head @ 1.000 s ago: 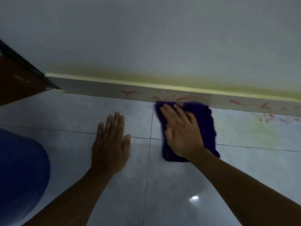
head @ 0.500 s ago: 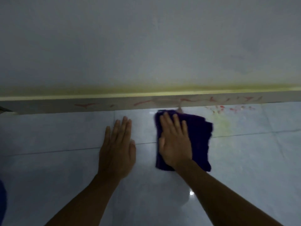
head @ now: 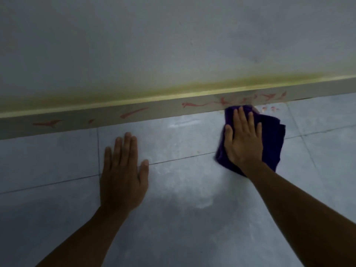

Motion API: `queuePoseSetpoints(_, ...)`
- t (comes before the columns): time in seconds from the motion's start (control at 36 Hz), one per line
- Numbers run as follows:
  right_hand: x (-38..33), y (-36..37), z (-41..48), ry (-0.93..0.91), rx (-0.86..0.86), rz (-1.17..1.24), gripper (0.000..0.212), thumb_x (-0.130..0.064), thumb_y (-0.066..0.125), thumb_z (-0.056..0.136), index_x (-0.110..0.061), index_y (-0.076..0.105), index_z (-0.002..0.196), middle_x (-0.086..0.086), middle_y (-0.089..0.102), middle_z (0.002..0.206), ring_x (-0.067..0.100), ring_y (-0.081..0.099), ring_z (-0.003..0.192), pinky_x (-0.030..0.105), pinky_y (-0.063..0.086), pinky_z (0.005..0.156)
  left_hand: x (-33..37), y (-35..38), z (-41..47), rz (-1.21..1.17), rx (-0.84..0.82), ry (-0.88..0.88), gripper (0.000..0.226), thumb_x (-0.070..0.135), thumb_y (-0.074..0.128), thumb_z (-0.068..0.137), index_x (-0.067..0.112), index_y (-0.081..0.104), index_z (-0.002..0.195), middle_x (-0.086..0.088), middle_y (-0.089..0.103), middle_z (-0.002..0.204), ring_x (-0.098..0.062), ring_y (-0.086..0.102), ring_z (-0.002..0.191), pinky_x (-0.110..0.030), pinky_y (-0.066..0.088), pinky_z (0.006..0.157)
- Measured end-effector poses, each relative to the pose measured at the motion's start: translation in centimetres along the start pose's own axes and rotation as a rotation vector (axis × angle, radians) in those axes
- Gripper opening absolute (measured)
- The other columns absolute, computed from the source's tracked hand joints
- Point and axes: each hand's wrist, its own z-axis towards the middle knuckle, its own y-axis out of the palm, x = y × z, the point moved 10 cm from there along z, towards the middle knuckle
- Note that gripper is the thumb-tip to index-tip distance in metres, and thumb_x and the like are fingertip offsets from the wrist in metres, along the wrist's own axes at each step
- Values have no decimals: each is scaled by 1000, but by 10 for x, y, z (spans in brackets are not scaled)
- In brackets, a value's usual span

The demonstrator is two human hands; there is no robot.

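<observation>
The right hand [head: 244, 140] lies flat, fingers straight and together, pressing a folded dark purple cloth [head: 271, 139] onto the grey tiled floor [head: 183, 189]. The cloth's far edge touches the pale skirting board [head: 115, 117], which carries red streaks [head: 221, 102]. The left hand [head: 123, 176] rests palm-down on the floor, fingers extended, well apart from the cloth.

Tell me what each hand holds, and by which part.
Nothing is gripped. The right hand presses flat on the left half of the purple cloth, fingers straight. The left hand lies flat on the floor tile.
</observation>
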Motion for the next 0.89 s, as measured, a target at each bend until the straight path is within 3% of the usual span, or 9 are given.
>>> queuePoseSetpoints(0.11,-28,3,-25,-15,3,-6,64,-47,4,104,-17,4,161,5,8,169,25,4,155,51,8,125,0,0,0,-7,5,-2,73,47,27,106,9,13,166,-12,10,175,-30,8,163,-54,15,131)
queuePoseSetpoints(0.31,-127,22,-85,-383,-81,-20,61,-43,4,105,-19,8,161,-1,2,169,21,-5,155,50,8,125,0,0,1,-5,-2,-4,73,49,25,106,10,12,166,-12,10,175,-29,8,163,-54,16,131)
queuePoseSetpoints(0.44,-122,16,-105,-460,-67,99,64,-48,25,104,-20,15,160,-1,7,169,15,1,155,48,12,125,-2,2,1,4,-14,-14,73,50,22,106,10,10,166,-11,9,175,-28,7,163,-54,16,131)
queuePoseSetpoints(0.53,-96,11,-110,-381,-15,139,76,-62,43,95,-25,23,159,-2,13,168,23,4,156,52,7,125,-3,3,1,-6,-16,-20,73,50,22,106,11,11,167,-10,9,175,-28,6,163,-53,16,131)
queuePoseSetpoints(0.61,-81,15,-98,-306,-49,27,81,-74,34,92,-34,14,160,-5,9,168,26,1,155,58,5,123,-2,3,1,-12,-19,-20,72,49,22,106,11,10,167,-10,8,176,-27,6,163,-53,16,131)
queuePoseSetpoints(0.75,-81,14,-68,-320,-63,-26,68,-66,9,99,-37,2,160,-7,-2,169,25,-1,155,57,7,123,-3,3,1,-29,-25,-15,71,48,19,106,12,10,167,-9,8,176,-27,5,163,-52,16,132)
queuePoseSetpoints(0.89,-81,12,-29,-163,-7,-22,65,-56,4,101,-30,3,161,-3,2,169,28,2,155,54,8,124,-3,5,2,-14,-43,-11,71,47,16,106,11,5,167,-10,4,176,-27,2,163,-51,14,132)
